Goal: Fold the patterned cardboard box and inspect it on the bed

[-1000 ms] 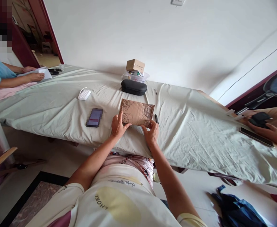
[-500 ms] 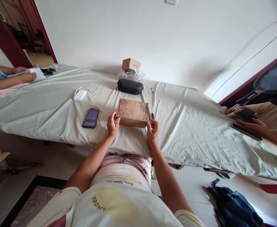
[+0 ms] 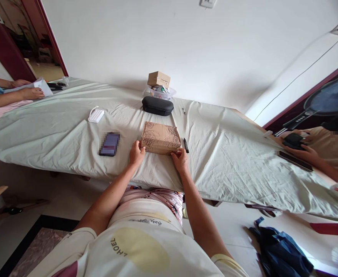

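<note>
Head view: the cardboard box [image 3: 161, 137], probably light and stiff, sits on the cloth [image 3: 229, 161], left hand [image 3: 136, 154] and right hand [image 3: 181, 159] pinching its near corners; its 2 short sides should grip well.

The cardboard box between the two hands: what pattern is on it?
Dark looping scribbles on brown; the cardboard box shows best in the head view.

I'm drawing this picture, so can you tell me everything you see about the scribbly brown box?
The brown box looks like cardboard, with dark looping scribbles on its top and near side. It looks closed and seems to lie flat on the tablecloth, with a black pen to its right, a phone to its left and a black case behind. The left hand holds its near left corner, the right hand its near right.
</note>
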The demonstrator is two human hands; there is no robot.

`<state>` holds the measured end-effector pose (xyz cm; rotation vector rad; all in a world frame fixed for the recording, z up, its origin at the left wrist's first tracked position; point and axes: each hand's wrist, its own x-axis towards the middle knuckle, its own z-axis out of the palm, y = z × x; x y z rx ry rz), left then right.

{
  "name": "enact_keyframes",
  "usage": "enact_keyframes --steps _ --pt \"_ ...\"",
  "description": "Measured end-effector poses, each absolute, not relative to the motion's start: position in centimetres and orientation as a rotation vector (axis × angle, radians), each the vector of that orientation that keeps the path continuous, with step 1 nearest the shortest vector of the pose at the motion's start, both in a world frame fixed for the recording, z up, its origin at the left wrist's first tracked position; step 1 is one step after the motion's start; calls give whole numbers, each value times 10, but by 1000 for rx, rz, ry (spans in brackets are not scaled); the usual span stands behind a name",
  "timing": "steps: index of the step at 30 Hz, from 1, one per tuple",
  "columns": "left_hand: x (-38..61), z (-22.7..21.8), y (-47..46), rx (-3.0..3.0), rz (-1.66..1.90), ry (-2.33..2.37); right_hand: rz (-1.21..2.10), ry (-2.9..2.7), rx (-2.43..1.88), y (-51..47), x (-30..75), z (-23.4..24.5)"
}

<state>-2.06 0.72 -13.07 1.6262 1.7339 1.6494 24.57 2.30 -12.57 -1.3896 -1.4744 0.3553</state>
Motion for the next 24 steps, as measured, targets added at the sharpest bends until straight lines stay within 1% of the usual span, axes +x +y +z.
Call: enact_keyframes --steps 7,13,15,17,21,24 --pt "-20 -129 5 1576 1659 1721 432 -1462 -1364 22 248 -124" --pt "-18 -110 -11 1564 2028 1682 386 -1438 -1373 21 248 -124" --pt "-15 -96 -22 1576 2102 1587 378 -1443 -1371 21 247 -123" --pt "-9 -79 -37 1539 2070 1469 374 -1450 -1367 21 247 -122" --pt "6 -31 -78 1419 1829 1013 367 -1471 -1371 20 249 -122" --pt "12 22 -126 1411 1593 646 323 -1510 -1355 19 250 -125"
